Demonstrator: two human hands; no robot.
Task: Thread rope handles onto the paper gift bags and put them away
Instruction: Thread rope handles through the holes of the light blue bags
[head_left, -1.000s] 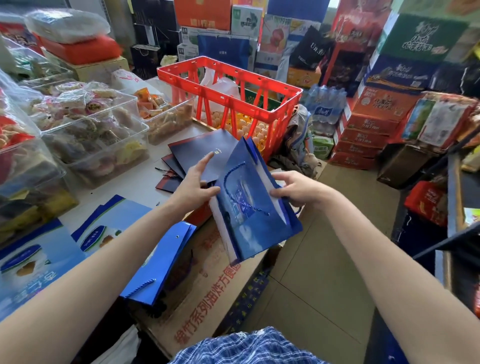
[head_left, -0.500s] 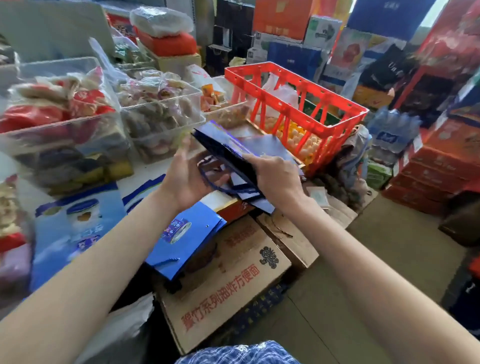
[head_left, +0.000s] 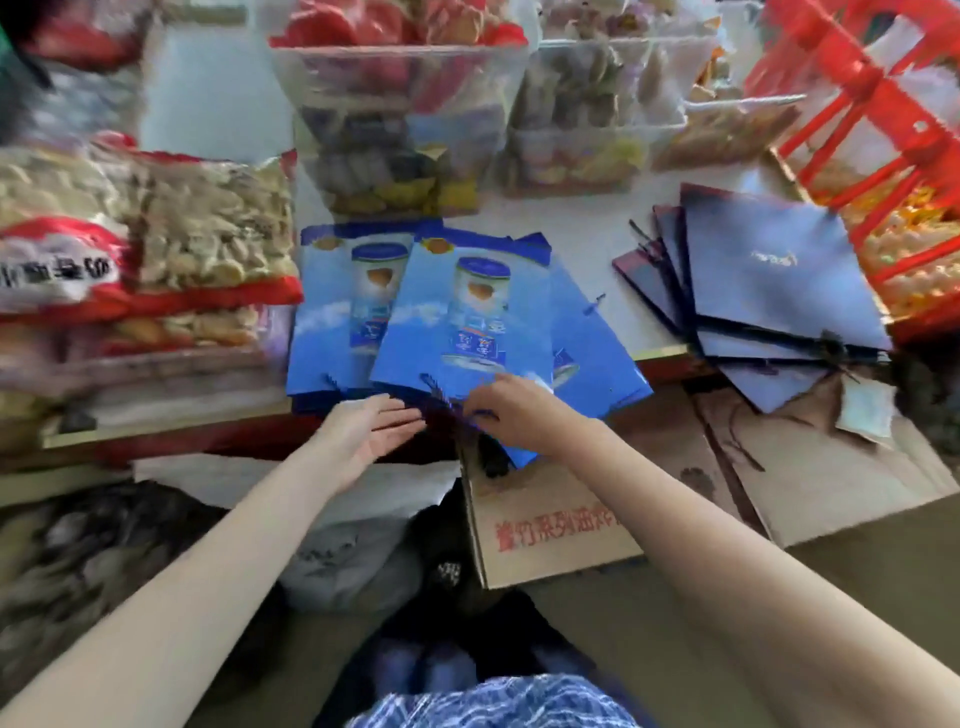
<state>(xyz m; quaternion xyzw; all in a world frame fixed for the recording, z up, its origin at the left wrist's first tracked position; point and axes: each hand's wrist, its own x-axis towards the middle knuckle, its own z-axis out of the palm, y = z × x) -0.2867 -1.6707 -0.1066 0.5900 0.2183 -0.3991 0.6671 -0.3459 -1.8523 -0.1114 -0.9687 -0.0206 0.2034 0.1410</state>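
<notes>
Nearest the viewer, two bare forearms reach forward over a brown corrugated cardboard box (head_left: 550, 525) printed with red characters. The left hand (head_left: 363, 431) is flat and relaxed, palm turned inward, fingers straight and holding nothing, just beside the near edge of a flat blue paper gift bag (head_left: 467, 322). The right hand (head_left: 511, 415) rests on that same edge, its fingers curled around a dark blue rope handle (head_left: 447, 400), though motion blur hides the exact grip. The bag is glossy, rectangular, sky-blue with clouds and a printed tin can, and lies on top of a fanned stack of matching bags (head_left: 337, 306) at the front edge of the pale counter (head_left: 587, 234). To the right, a second fanned stack of matte navy paper bags (head_left: 769, 280) overhangs the counter edge. Left lie clear plastic packets of pale snacks (head_left: 171, 228) with red trim. Farther back stand transparent plastic tubs (head_left: 405, 119) of wrapped sweets, and a red slatted plastic crate (head_left: 872, 104) at far right.
</notes>
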